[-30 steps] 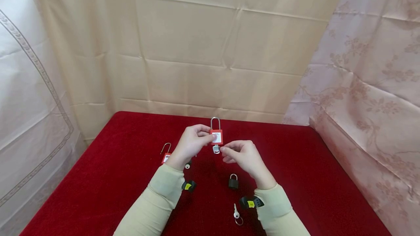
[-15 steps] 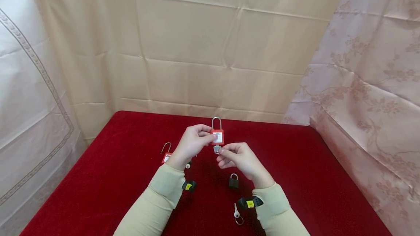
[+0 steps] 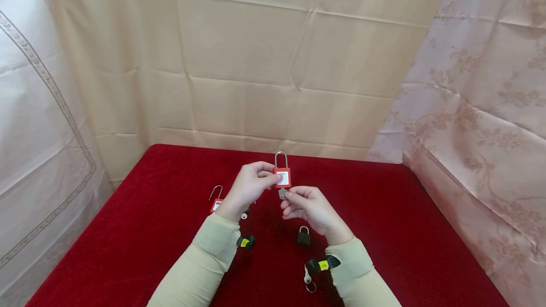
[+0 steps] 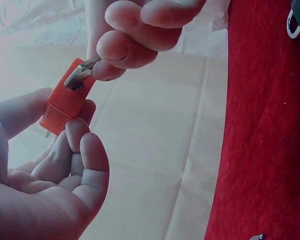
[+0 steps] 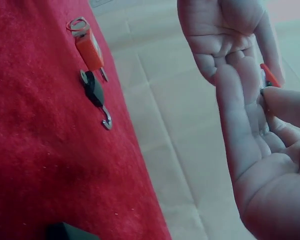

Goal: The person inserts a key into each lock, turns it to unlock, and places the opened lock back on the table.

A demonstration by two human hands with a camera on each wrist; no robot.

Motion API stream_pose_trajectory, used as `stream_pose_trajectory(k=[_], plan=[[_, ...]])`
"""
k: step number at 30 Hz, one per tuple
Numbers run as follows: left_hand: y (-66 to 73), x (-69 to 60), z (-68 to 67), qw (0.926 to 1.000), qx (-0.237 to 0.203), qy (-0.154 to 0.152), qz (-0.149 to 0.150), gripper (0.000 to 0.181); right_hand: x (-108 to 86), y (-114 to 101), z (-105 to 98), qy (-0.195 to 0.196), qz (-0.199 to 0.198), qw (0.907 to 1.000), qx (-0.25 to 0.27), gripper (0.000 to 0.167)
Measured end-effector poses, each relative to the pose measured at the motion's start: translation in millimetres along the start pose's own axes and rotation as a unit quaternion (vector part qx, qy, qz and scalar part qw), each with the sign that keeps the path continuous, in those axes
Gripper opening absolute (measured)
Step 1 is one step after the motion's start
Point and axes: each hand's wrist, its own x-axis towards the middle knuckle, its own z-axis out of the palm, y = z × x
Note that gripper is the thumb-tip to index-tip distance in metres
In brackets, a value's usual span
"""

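Raised over the table, a red padlock (image 3: pixel 286 175) with a white label stands upright, its long shackle on top. My left hand (image 3: pixel 249 187) grips its body from the left, thumb across the label. A silver key (image 3: pixel 282 194) sits in the keyhole underneath; the left wrist view shows this key (image 4: pixel 79 75) entering the base of the red body (image 4: pixel 65 102). Its bow is pinched between thumb and fingers of my right hand (image 3: pixel 311 207). In the right wrist view, the fingers of my right hand (image 5: pixel 270 150) hide most of the key.
On the red-covered table (image 3: pixel 170 250), a second red padlock (image 3: pixel 216 204) lies left, partly behind my left wrist. A black padlock with a key (image 5: pixel 94 90) lies beside it. Nearer my right arm are a black padlock (image 3: pixel 304 238) and a loose key with a ring (image 3: pixel 308 278).
My right hand has shifted slightly left and its fingertips now cover more of the key's bow, which appears slightly turned. My left hand and the red padlock have barely moved.
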Motion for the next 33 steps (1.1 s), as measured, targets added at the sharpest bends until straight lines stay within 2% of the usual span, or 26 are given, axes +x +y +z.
stream_pose_trajectory(k=[7,13,22,30,33], plan=[[-0.9,0.7,-0.1,0.9999,-0.012,0.0,0.005,0.033,3.4,9.0,-0.7,-0.038,-0.004,0.9979,0.051,0.016],[-0.3,-0.3,0.6,0.9998,-0.019,0.001,0.007,0.031,5.7,15.4,1.6,-0.065,-0.008,0.9923,0.105,0.019],[1.7,-1.1,4.2,0.9985,-0.051,0.002,0.018,0.036,6.7,18.2,7.3,-0.103,0.004,0.9703,0.219,0.028],[2.1,-1.0,5.5,0.998,-0.061,0.011,0.014,0.035,5.8,18.4,9.3,-0.122,0.007,0.9606,0.249,0.033],[2.0,-1.1,5.0,0.9981,-0.059,0.01,0.014,0.036,6.2,19.1,10.0,-0.121,0.009,0.9615,0.247,0.033]])
